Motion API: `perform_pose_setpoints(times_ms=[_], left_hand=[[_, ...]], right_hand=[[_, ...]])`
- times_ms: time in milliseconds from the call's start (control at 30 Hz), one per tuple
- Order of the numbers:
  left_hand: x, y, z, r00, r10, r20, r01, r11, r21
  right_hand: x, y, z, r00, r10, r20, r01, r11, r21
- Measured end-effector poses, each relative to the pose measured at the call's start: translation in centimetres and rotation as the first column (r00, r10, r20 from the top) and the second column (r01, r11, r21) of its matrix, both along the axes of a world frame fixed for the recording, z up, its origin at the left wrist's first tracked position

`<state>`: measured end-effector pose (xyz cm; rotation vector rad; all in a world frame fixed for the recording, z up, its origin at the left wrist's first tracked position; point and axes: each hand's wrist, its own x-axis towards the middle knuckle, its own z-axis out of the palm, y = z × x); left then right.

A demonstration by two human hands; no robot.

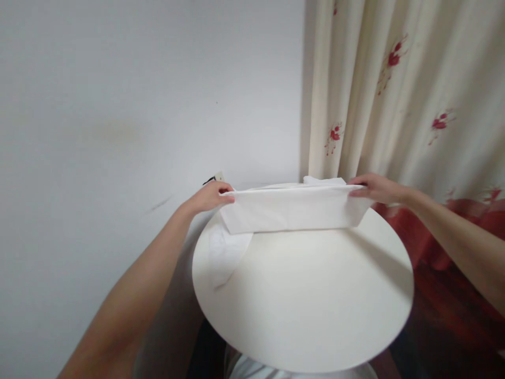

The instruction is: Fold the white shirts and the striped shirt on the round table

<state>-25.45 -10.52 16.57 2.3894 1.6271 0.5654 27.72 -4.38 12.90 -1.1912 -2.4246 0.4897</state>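
A white cloth [292, 210] is stretched between both hands above the far part of a round white table [307, 305]. My left hand [211, 196] is closed, pinching the cloth's left upper corner. My right hand [373, 188] is closed on the right upper corner. The cloth hangs folded as a long band, its lower edge near the tabletop. A loose part of it [224, 252] lies on the table's left side.
A plain white wall [138, 105] stands behind the table. A cream curtain [406, 95] with red flowers and a dark red hem hangs at the right. A wall socket with a dark plug [215, 178] sits just behind my left hand.
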Motion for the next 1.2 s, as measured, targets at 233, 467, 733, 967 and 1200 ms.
perform_pose_setpoints(times_ms=[233,467,733,967,1200], left_hand=[[0.6,-4.0,-2.8,0.994,-0.065,-0.088,0.101,0.850,0.516],[-0.4,-9.6,-15.0,0.891,-0.318,-0.325,0.373,0.920,0.122],[-2.3,-9.6,-15.1,0.940,-0.274,-0.203,0.289,0.956,0.046],[-2.4,-10.0,-14.2,0.928,-0.311,-0.204,0.293,0.950,-0.111],[-2.8,-9.8,-14.5,0.955,-0.260,-0.143,0.250,0.964,-0.089]], right_hand=[[1.4,-4.2,-3.5,0.991,0.126,-0.040,-0.101,0.914,0.392],[1.9,-8.8,-14.8,0.953,0.162,0.256,-0.250,0.900,0.358],[2.5,-10.7,-14.5,0.945,0.176,0.277,-0.253,0.928,0.273],[3.2,-10.7,-14.9,0.954,0.179,0.242,-0.242,0.934,0.263],[3.6,-10.4,-15.2,0.959,0.191,0.210,-0.241,0.939,0.244]])
